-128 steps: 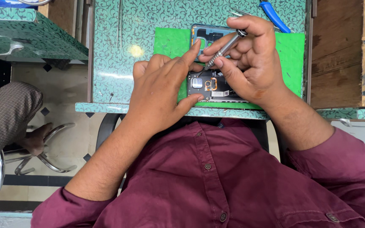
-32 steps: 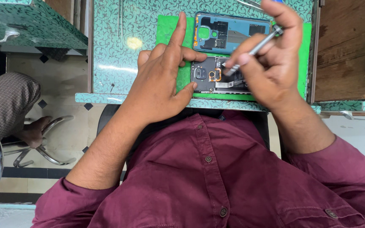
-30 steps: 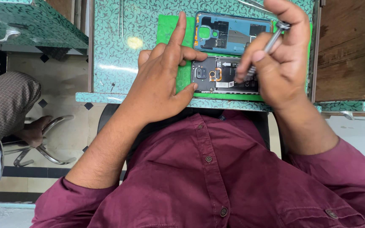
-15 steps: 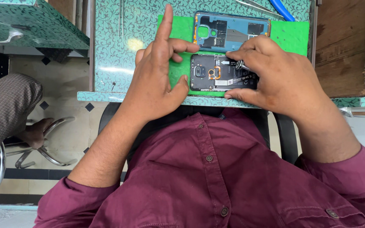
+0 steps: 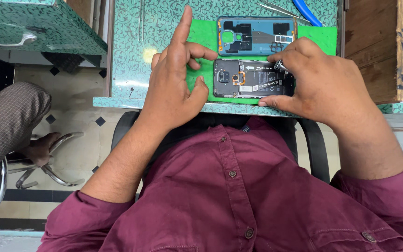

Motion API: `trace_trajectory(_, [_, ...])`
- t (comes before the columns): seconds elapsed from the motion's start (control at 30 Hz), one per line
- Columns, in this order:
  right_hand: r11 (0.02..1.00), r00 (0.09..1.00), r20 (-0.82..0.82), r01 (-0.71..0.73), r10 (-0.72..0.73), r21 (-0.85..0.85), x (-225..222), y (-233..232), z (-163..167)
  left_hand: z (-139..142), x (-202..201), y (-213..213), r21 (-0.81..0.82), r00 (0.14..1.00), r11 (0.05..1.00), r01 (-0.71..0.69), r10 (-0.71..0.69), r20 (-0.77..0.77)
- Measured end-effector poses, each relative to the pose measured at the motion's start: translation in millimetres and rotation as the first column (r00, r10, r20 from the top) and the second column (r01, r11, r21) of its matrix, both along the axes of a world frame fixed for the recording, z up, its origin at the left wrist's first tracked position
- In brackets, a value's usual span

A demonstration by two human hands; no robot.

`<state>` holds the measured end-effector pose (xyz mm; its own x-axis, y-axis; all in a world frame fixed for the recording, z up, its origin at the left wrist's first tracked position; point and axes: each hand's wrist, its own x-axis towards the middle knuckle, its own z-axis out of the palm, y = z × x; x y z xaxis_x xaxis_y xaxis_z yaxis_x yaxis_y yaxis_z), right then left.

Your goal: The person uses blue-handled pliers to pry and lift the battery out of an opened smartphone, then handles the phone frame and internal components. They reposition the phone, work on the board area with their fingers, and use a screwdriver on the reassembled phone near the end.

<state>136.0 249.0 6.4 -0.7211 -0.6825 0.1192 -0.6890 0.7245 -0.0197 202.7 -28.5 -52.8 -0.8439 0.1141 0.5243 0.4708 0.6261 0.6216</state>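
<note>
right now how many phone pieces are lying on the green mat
2. The opened phone body lies at the mat's near edge, between the left hand and right hand. The blue back cover lies just beyond it. The hands could hide smaller parts.

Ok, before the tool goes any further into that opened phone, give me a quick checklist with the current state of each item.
1. Opened phone lies flat on the green mat: ok.
2. Left hand steadies the phone's camera end: ok, thumb at its edge.
3. Right hand grips the metal tool: ok.
4. Tool tip seated on a screw: cannot tell, fingers hide it.
5. Removed back cover lies apart from the phone: ok.
</note>
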Motion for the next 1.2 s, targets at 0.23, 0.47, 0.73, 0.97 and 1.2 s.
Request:
trace_trajectory(0.23, [0.997, 0.997, -0.056, -0.056, 0.052, -0.059, -4.5, 5.7, -11.0, -3.7, 6.1, -1.2, 0.028, 0.999, 1.0, 0.002, -0.001, -0.034])
trace_trajectory(0.47, [0.983, 0.997, -0.069, -0.03, 0.018, -0.182, 5.0, 13.2, -22.6, 0.7, 17.0, -1.5, 0.206, 0.998, 0.978, 0.041, -0.03, -0.056])
trace_trajectory(0.73, [0.924, 0.997, -0.053, 0.024, -0.047, -0.381, 47.8, 10.0, -1.1, 6.0, 55.2, 30.3, 0.624, 0.936, 0.781, 0.032, -0.243, 0.256])
trace_trajectory(0.97, [0.922, 0.99, 0.007, 0.133, -0.14, -0.363, 110.3, -7.6, 3.1, -4.0, 80.9, 53.8, 0.947, 0.833, 0.301, -0.111, -0.492, 0.254])
trace_trajectory(1.2, [0.77, 0.81, 0.585, 0.344, 0.047, -0.538, 132.7, 6.1, -11.0, 0.6, 94.9, 34.6, 0.935, 0.809, 0.335, -0.117, -0.514, 0.286])
